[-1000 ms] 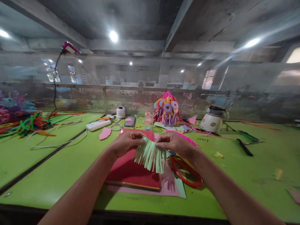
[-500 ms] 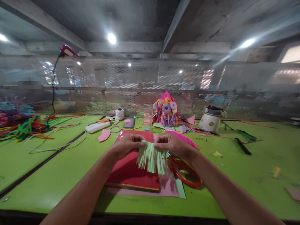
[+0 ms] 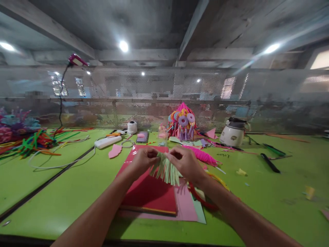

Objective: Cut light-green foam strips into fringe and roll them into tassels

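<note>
Both my hands hold a light green fringed paper strip (image 3: pixel 166 169) above a stack of red and pink paper sheets (image 3: pixel 151 190). My left hand (image 3: pixel 144 160) pinches the strip's top left end, fingers closed. My right hand (image 3: pixel 185 164) pinches the top right end and is drawn close to the left, so the fringe bunches and hangs down between them. Red-handled scissors (image 3: pixel 199 199) lie on the green table (image 3: pixel 64 185) partly under my right wrist.
A colourful paper ornament (image 3: pixel 183 120) stands at the back centre. A white pot (image 3: pixel 233 133) sits to its right, with black pens (image 3: pixel 268 162) nearby. A white power strip (image 3: pixel 107 141) with cable, a phone (image 3: pixel 142 137) and piled pipe cleaners (image 3: pixel 23 140) lie at left. A mesh fence (image 3: pixel 164 96) bounds the table's far side.
My two hands have come closer together, gathering the fringed strip into a tighter bunch. My right hand moved left and now covers more of the scissors.
</note>
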Action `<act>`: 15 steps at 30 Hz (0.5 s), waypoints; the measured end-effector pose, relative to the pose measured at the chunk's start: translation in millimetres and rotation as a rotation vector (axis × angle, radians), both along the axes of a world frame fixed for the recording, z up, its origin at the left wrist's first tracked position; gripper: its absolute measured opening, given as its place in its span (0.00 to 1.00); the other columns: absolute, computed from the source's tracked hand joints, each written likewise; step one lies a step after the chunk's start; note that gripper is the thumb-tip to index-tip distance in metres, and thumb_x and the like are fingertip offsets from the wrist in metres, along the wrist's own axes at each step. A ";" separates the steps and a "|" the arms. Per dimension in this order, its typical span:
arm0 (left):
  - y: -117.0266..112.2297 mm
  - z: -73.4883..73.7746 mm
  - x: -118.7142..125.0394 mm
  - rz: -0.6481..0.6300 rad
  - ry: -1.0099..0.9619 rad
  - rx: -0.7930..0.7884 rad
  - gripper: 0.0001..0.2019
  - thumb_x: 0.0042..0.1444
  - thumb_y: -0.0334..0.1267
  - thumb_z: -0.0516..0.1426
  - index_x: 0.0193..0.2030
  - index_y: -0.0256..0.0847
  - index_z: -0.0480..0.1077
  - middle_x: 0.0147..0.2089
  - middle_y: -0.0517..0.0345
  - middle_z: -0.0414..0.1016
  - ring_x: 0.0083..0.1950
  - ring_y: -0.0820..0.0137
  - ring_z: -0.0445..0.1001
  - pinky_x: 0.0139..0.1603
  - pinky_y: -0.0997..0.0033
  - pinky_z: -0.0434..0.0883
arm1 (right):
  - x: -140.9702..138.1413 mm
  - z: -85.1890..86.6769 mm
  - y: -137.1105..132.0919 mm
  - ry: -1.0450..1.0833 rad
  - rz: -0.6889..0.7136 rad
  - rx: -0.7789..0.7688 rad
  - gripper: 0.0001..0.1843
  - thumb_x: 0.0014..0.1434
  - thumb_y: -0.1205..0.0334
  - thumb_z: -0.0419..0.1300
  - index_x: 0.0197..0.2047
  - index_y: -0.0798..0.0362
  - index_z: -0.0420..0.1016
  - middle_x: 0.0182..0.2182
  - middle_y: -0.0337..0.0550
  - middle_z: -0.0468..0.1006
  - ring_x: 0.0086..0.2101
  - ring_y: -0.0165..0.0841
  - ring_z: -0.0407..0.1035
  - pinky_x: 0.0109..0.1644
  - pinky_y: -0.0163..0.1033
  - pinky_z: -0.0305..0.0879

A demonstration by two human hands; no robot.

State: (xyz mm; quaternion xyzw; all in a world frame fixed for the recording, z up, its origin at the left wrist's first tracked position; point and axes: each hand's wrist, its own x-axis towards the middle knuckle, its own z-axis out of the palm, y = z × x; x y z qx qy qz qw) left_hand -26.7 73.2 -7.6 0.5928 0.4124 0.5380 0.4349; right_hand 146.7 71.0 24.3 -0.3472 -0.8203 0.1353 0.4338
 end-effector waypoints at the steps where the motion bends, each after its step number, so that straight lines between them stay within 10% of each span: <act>1: 0.1 -1.5 3.2 0.008 0.027 0.045 0.06 0.39 0.32 0.62 0.25 0.35 0.69 0.23 0.60 0.70 0.25 0.75 0.67 0.28 0.75 0.63 | -2.6 -2.9 -0.6 -0.041 0.002 -0.019 0.11 0.55 0.60 0.56 0.23 0.55 0.67 0.20 0.37 0.66 0.23 0.28 0.59 0.27 0.34 0.54; 15: -19.3 13.8 16.2 -0.011 0.117 0.156 0.07 0.48 0.36 0.58 0.32 0.34 0.73 0.30 0.53 0.76 0.32 0.69 0.72 0.33 0.72 0.67 | -3.6 -9.0 1.4 -0.032 0.043 -0.113 0.07 0.54 0.67 0.53 0.25 0.55 0.66 0.21 0.36 0.65 0.24 0.29 0.60 0.28 0.33 0.54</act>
